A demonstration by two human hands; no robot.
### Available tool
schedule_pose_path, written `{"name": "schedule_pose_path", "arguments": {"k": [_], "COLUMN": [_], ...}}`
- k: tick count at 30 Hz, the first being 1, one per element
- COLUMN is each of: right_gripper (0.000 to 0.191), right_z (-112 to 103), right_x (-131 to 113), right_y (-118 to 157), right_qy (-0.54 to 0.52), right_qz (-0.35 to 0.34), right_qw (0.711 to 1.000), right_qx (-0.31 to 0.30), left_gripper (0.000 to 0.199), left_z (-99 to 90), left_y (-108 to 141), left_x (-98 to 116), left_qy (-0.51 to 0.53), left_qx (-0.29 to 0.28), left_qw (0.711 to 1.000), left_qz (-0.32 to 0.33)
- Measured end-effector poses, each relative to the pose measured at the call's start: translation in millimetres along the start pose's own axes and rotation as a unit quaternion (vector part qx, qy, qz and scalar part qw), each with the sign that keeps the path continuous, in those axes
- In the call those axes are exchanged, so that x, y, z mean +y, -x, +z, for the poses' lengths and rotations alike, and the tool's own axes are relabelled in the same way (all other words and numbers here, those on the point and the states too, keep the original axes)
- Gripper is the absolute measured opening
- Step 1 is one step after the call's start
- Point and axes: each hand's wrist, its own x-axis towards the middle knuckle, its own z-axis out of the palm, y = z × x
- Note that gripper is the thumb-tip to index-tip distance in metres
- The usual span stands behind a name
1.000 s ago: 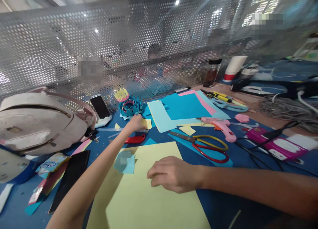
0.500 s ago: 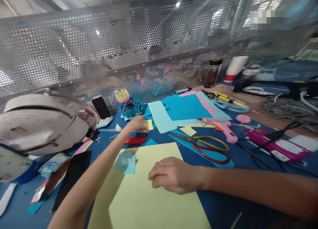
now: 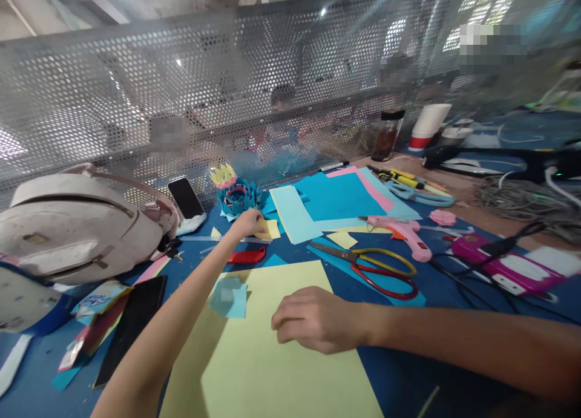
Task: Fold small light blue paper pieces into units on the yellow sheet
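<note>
My left hand reaches far forward, its fingers closed at a small yellow paper piece; the fingertips are partly hidden. Just beyond it stands a layered blue paper flower with a pink and yellow paper crown shape beside it. My right hand lies over a large pale yellow sheet, fingers curled together with nothing visible in them. Light blue paper squares rest on that sheet's upper left. Near the left forearm is a red cutter.
Scissors and a pink glue gun lie to the right, with a magenta box and cables beyond. Blue sheets are stacked at the back. A backpack, phone and black slab occupy the left.
My left hand has shifted very slightly, and its yellow paper piece now sits a little lower. The right hand stays in place over the pale yellow sheet.
</note>
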Motion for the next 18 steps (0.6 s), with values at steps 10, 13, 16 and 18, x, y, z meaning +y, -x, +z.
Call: {"name": "schedule_pose_path", "arguments": {"k": [10, 13, 16, 18], "right_gripper": [0.019, 0.020, 0.020, 0.020], "right_z": [0, 0, 0, 0], "right_x": [1, 1, 1, 1], "right_y": [1, 1, 1, 1], "right_qy": [-0.001, -0.003, -0.007, -0.009], "right_qz": [0.000, -0.001, -0.005, -0.004], "right_qw": [1.000, 1.000, 1.000, 1.000], "right_qx": [-0.020, -0.019, -0.009, -0.004], "left_gripper": [0.033, 0.033, 0.033, 0.033], "left_z": [-4.6, -7.6, -12.0, -14.4], "left_y": [2, 3, 5, 7], "left_x": [1, 2, 1, 2], "left_qy": [-0.002, 0.002, 0.009, 0.014], "left_qx": [0.053, 0.064, 0.069, 0.069], "left_qw": [0.998, 0.997, 0.997, 0.997], "left_qz": [-0.031, -0.039, -0.041, -0.039]}}
